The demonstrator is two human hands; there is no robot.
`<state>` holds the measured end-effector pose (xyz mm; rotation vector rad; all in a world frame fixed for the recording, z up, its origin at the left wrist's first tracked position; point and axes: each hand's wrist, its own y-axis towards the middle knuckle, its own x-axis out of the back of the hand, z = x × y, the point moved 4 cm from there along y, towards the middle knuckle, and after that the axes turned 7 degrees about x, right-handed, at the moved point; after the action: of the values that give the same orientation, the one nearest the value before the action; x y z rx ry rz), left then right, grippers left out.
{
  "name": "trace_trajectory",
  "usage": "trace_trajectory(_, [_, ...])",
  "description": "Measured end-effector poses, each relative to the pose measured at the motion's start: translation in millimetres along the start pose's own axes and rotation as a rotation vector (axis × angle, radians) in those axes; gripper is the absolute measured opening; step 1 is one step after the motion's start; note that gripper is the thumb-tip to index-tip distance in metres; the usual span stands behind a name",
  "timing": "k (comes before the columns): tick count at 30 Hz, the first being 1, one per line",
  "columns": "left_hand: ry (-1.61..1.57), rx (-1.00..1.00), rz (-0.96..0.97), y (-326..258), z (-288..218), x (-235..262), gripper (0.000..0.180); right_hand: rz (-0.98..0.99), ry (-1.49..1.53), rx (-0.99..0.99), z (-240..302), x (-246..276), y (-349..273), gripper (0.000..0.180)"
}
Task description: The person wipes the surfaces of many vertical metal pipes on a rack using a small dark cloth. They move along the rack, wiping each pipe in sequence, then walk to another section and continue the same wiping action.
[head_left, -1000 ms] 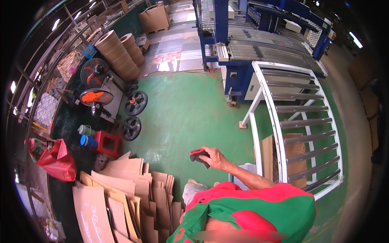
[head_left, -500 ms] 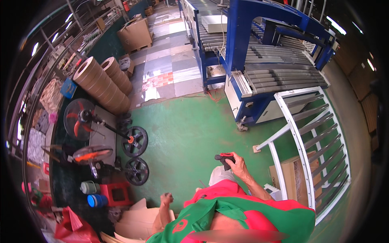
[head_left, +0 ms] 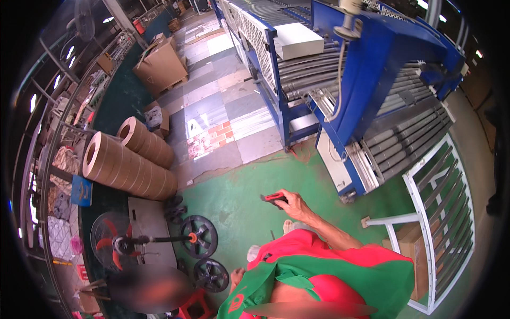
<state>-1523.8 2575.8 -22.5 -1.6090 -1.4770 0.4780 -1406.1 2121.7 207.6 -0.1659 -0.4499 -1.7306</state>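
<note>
My right hand (head_left: 291, 204) is out in front of my body, its fingers closed round a small black-and-red object (head_left: 273, 198). Its exact kind is not clear from here. Low at my side, my left hand (head_left: 237, 276) shows only in part beside my red and green shirt (head_left: 297, 266); its fingers are too small and hidden to read. Nearest to that hand is a black spoked wheel base (head_left: 211, 275) of a standing fan.
On the right stands a blue roller conveyor machine (head_left: 366, 106) with a white box (head_left: 298, 40) on it. Nearer is a white-framed roller section (head_left: 425, 218) over a cardboard box (head_left: 413, 247). Left are large brown paper rolls (head_left: 127, 165), a fan (head_left: 114, 242) and a red stool (head_left: 195, 307).
I have moved forward over the green floor, so the conveyor and rolls appear closer. My right hand reaches further forward with the black-and-red object. My left hand is now mostly behind the shirt.
</note>
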Motion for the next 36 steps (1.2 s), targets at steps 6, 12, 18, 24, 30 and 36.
trace_trajectory(6, [0.052, 0.206, 0.067, 109.9, -90.0, -10.2, 0.044, 0.032, -0.047, 0.134, -23.8, -17.3, 215.5, 0.024])
trace_trajectory(12, [0.107, 0.164, 0.136, 272.4, -257.4, 37.2, 0.041, -0.039, -0.075, -0.043, -75.3, -45.1, 365.1, 0.024])
trace_trajectory(18, [0.099, -0.059, 0.175, 468.2, -549.9, 100.8, 0.039, -0.232, -0.062, -0.191, -105.5, -49.3, 504.0, 0.023])
trace_trajectory(24, [0.119, -0.469, 0.096, 627.4, -906.8, 90.8, 0.05, -0.314, -0.061, -0.15, -173.4, -60.4, 676.5, 0.021])
trace_trajectory(30, [0.115, -0.461, 0.152, 682.8, -1027.0, 60.5, 0.043, -0.2, 0.032, -0.061, -212.6, -47.7, 915.3, 0.021])
trace_trajectory(36, [0.083, 0.15, 0.108, 710.6, -979.2, 48.4, 0.047, -0.134, 0.004, 0.026, -227.3, -18.4, 1142.4, 0.024])
